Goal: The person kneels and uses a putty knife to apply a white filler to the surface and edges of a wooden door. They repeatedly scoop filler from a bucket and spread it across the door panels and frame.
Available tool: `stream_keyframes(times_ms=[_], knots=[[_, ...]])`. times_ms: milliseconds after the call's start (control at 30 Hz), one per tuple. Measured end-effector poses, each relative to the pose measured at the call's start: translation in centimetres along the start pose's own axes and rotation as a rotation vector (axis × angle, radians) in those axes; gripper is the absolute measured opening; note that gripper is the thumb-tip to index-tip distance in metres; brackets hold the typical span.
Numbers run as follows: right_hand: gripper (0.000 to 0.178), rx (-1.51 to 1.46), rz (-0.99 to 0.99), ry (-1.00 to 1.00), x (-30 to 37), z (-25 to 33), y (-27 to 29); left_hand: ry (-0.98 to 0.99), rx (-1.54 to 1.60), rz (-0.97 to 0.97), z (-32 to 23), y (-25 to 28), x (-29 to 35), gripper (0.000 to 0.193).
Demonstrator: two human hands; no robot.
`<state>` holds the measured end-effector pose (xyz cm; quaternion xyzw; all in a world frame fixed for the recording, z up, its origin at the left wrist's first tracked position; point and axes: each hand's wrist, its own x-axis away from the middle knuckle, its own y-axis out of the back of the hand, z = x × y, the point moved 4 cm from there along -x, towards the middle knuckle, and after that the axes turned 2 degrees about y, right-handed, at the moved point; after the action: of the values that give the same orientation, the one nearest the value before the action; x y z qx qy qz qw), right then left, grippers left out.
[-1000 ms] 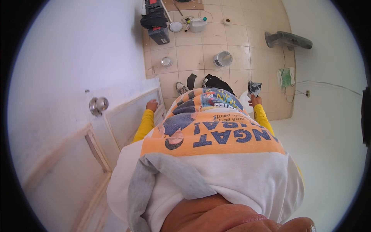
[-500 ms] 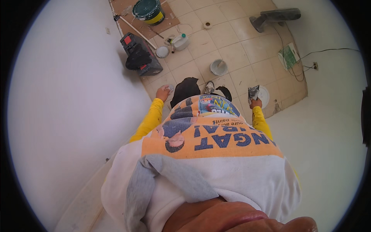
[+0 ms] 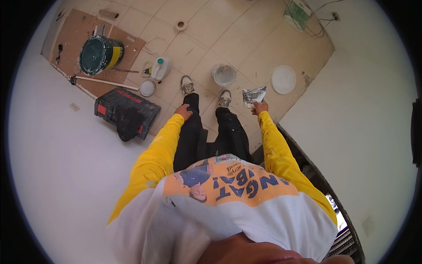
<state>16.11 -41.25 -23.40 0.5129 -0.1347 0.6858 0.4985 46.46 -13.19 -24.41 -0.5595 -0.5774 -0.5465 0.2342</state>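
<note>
Crumpled grey sandpaper sheet (image 3: 254,96) pinched in right hand (image 3: 260,107); left hand (image 3: 183,112) loosely curled, empty, against black trouser leg (image 3: 190,132).

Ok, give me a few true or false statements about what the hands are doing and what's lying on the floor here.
1. The right hand holds a crumpled grey sheet. True.
2. The left hand grips a paintbrush. False: it holds nothing and rests against the dark trouser leg.
3. A small white bucket stands on the tiles just ahead of the shoes. True.
4. The black and red tool case lies to the person's right. False: it lies to the left.
5. The large dark bucket sits on brown board. True.
</note>
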Motion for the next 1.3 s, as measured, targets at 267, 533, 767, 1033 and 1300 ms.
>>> stream_keyframes(times_ms=[267, 533, 767, 1033, 1300], knots=[[0.024, -0.096, -0.062, -0.052, -13.2, -8.2, -12.7, 0.179, -0.411, 0.077, -0.1, -3.3, -4.3, 0.056], [0.050, 0.224, -0.307, 0.527, -28.8, -16.6, -14.2, 0.053, -0.445, -0.062, -0.5, -6.0, -5.6, 0.040], [0.076, 0.152, -0.078, -0.002, -30.4, -15.9, -17.2, 0.182, -0.421, -0.098, -0.1, -6.5, -5.3, 0.038], [0.065, 0.455, -0.271, 0.091, -25.1, -14.3, -11.5, 0.124, -0.397, -0.067, -3.2, -4.5, -7.3, 0.035], [0.036, 0.809, 0.059, 0.099, -6.0, -14.9, -1.7, 0.012, 0.222, -0.046, 2.8, -1.7, -5.0, 0.051]])
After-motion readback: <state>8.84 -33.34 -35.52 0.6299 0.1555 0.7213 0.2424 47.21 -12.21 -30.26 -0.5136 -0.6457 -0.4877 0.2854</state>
